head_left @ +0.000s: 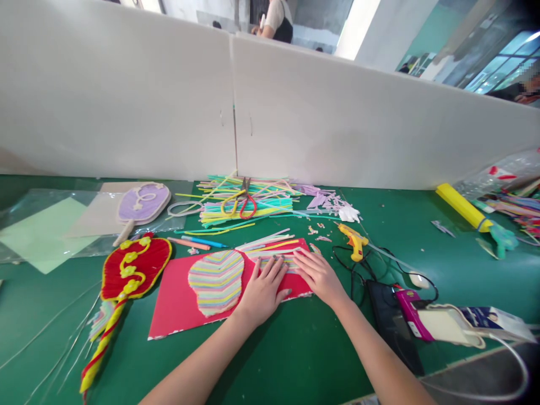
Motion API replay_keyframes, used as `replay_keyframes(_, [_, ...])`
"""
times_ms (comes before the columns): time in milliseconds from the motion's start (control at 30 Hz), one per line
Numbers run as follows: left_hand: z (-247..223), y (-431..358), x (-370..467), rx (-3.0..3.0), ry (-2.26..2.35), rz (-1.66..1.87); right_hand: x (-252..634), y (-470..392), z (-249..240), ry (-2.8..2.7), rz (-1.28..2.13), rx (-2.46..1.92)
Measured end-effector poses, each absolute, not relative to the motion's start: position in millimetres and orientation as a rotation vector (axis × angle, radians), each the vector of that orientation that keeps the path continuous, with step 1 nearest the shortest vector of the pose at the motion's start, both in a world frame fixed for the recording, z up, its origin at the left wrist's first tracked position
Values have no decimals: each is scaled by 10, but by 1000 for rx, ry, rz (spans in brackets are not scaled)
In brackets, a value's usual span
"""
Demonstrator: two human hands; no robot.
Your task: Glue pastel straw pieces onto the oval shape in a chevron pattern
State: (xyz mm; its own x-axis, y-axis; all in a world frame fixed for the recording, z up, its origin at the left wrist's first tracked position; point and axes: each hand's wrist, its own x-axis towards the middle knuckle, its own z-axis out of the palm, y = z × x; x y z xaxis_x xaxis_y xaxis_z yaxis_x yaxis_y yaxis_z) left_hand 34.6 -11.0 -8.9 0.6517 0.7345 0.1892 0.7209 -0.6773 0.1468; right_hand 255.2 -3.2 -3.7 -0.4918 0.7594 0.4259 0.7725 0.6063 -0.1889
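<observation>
A red sheet (177,292) lies on the green table, with a striped fan-shaped piece (216,282) of pastel strips on its left part. Across its right part run pastel strips (270,246) side by side. My left hand (265,292) rests flat on these strips, fingers spread, just right of the striped piece. My right hand (320,274) touches the strips' right ends with its fingertips, fingers extended. Neither hand is wrapped round anything. The two hands are apart, and the middle of the strips shows between them.
Behind the sheet are a pile of pastel stems (270,209), scissors (243,198) and two pens (204,242). A red-and-yellow fan (135,267) lies left, a lilac fan (144,203) beyond it. At right are a yellow glue gun (353,241), cables and a dark tablet (392,320).
</observation>
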Motion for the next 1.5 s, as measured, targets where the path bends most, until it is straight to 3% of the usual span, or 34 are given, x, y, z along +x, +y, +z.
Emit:
replay_keyframes(400, [-67, -120, 346, 2747, 1283, 384, 2572, -112, -58, -2423, 81, -1320])
replay_keyframes(767, [-114, -112, 346, 2771, 1280, 398, 2454, 59, -69, -2338, -74, -1380])
replay_keyframes(1500, [-122, -124, 346, 2694, 1347, 419, 2486, -96, -83, -2529, -31, -1478])
